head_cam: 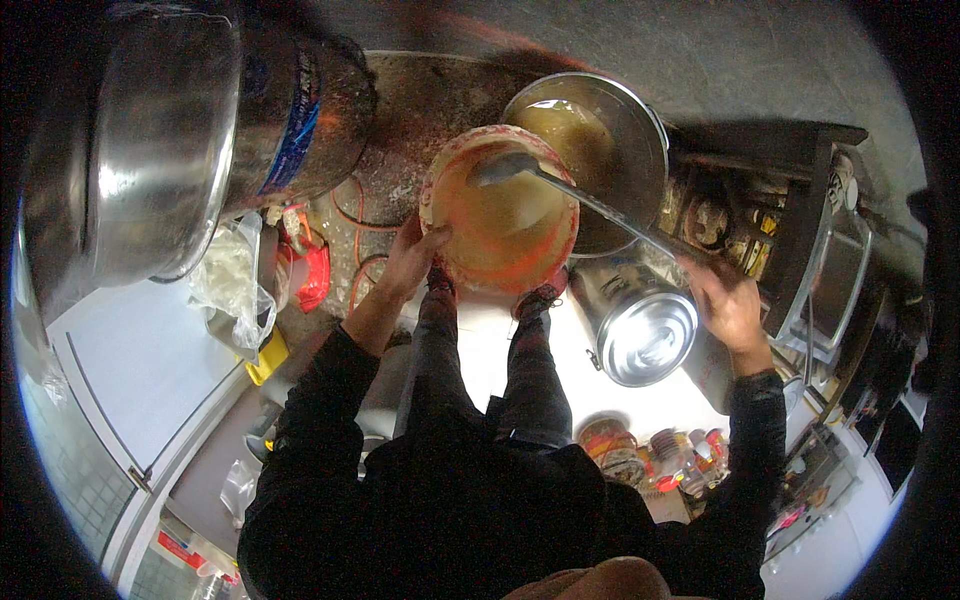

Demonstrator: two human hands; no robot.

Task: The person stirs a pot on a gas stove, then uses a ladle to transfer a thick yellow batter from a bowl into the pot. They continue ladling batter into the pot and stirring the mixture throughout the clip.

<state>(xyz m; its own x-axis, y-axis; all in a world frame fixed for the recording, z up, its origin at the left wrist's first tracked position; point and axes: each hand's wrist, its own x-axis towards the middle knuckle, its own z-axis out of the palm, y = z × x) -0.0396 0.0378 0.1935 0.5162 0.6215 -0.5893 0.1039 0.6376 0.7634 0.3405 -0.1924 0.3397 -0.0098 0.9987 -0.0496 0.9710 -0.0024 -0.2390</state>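
My left hand [414, 259] grips the left rim of a red-edged basin [559, 172], its thumb over the edge. Pale yellowish liquid or batter coats the inside of the basin. In my right hand [724, 304] is the handle of a long metal ladle [600, 208]. The ladle's bowl hangs over the basin's upper part; whether it touches the contents I cannot tell. Just beyond, to the upper right, stands a large metal pot [645, 180] with yellowish-brown liquid in it. The basin overlaps part of that pot's near left rim.
A lidded metal canister [646, 339] stands right of my legs. Large steel vessels [165, 150] fill the upper left. An orange hose or cord [357, 262] lies on the floor beside a red container [313, 277]. Several jars [675, 454] stand lower right; a dark shelf [802, 202] is at right.
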